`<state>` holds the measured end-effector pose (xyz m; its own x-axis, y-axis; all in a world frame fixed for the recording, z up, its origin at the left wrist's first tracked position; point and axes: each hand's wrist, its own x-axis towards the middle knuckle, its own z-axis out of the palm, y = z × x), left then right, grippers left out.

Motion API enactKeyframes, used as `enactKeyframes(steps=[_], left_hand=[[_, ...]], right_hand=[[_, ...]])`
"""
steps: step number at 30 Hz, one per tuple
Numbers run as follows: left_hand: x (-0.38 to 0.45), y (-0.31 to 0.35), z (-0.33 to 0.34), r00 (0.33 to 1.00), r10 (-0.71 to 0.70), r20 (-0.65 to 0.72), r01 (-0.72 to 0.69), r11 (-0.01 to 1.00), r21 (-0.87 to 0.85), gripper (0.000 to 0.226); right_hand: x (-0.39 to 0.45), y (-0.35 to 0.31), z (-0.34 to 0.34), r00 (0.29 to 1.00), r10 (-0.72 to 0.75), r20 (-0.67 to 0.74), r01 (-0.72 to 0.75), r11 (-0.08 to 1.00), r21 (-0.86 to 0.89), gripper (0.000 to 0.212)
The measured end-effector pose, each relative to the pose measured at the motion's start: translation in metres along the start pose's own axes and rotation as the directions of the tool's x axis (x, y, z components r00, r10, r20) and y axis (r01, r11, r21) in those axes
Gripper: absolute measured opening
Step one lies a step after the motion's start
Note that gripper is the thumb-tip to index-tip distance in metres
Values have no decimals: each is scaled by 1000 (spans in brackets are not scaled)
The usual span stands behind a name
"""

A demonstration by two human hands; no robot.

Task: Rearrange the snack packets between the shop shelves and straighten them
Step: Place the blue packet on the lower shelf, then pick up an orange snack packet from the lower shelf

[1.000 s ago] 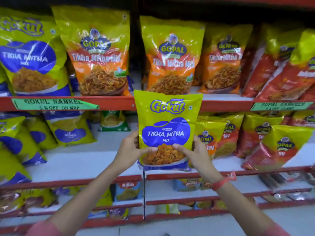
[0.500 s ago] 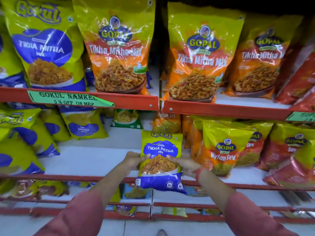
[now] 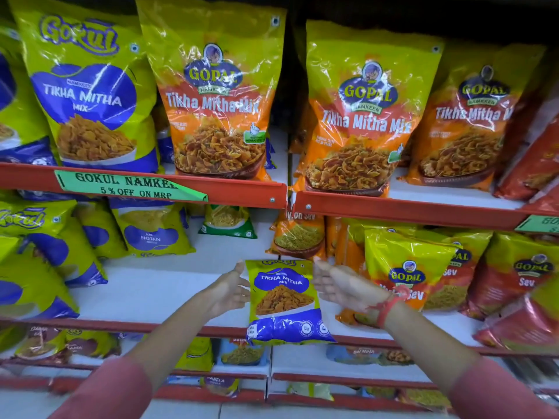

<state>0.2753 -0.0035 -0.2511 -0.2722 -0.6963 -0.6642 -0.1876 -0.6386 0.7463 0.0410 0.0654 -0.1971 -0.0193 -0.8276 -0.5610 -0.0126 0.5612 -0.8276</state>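
Note:
A small yellow-and-blue Gokul Tikha Mitha Mix packet (image 3: 282, 297) lies on the middle shelf (image 3: 157, 291), its blue bottom hanging over the red front rail. My left hand (image 3: 228, 290) is just left of it, fingers spread, palm facing the packet. On the packet's right, my right hand (image 3: 340, 285) is open too, with a red thread at the wrist. Neither hand grips the packet; whether the fingertips touch its edges I cannot tell.
Large Gokul (image 3: 87, 95) and Gopal Tikha Mitha Mix bags (image 3: 217, 110) stand on the upper shelf. Gopal Sev packets (image 3: 405, 273) crowd the middle shelf's right; Gokul packets (image 3: 39, 261) fill its left. A green price label (image 3: 127, 186) is stuck to the upper rail. Lower shelves hold small packets.
Both hands carried the small Gokul packet down from in front of the upper rail onto the middle shelf, then let go and opened beside it. The camera moved closer.

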Motion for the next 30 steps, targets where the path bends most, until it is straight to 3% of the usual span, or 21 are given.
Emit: enactKeyframes(steps=[2,5,9,13,16,18,22,25,30], left_hand=[[-12,16,-8,998,59,23,-60,998,36,79],[-52,55,-17,971,228,74,-225,973,-45,72],[-95,107,-37,876,481,-19,-481,871,-99,55],[-120,143,-55,590,720,-365,-787,613,-63,41],[-119,152,-56,350,763,-543,-858,494,141,42],[-112,162,-55,332,796,-507,-860,476,184,50],[-92,181,-67,388,866,-317,-832,477,284,39],[-90,187,-75,412,856,-312,-808,502,310,38],[-102,174,-74,321,878,-355,-842,436,316,45]], right_hand=[[-16,-26,5,995,-73,68,76,996,-52,65],[-44,-73,14,969,-208,131,215,976,-36,59],[-71,-132,25,887,-439,143,434,898,65,56],[-66,-169,41,740,-671,37,671,734,-106,60],[-46,-179,56,635,-772,8,757,620,-206,72],[-31,-184,67,618,-785,24,762,592,-261,76],[-2,-192,82,648,-761,31,730,608,-312,70],[7,-190,90,651,-759,26,726,612,-313,52],[6,-169,87,552,-831,-72,782,546,-302,38]])
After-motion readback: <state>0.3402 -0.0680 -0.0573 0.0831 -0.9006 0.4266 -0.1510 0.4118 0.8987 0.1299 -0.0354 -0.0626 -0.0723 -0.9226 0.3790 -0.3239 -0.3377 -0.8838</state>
